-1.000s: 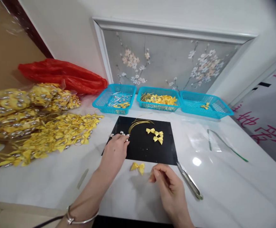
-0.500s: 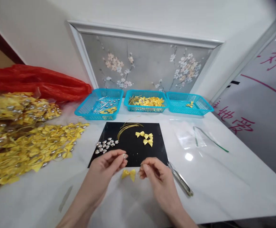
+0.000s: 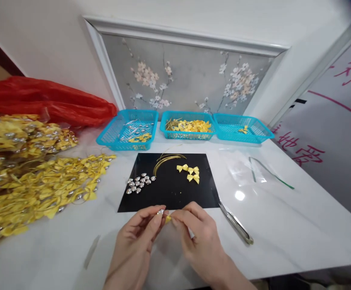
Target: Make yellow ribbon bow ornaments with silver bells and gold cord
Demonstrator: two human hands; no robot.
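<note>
My left hand [image 3: 137, 237] pinches a shiny silver bead [image 3: 160, 212] between thumb and forefinger. Close against it, my right hand [image 3: 198, 237] is closed at the fingertips on what looks like a thin cord running toward the bead. A yellow bow [image 3: 168, 219] shows between the two hands, partly hidden by fingers. Beyond them lies a black mat [image 3: 163, 197]. On it rest a cluster of silver beads [image 3: 137, 184], a curved bundle of gold cords [image 3: 163, 162] and several yellow bows [image 3: 193, 177].
Metal snips [image 3: 236, 223] lie right of the mat, near a clear plastic bag [image 3: 244, 169] with a green strip. Three blue baskets [image 3: 187, 136] line the wall. Heaped yellow bows with beads [image 3: 51, 187] and a red plastic bag [image 3: 42, 98] fill the left side.
My hands have come together, the right moving toward the left. The bow between them is now mostly covered by fingers. The view has shifted slightly.
</note>
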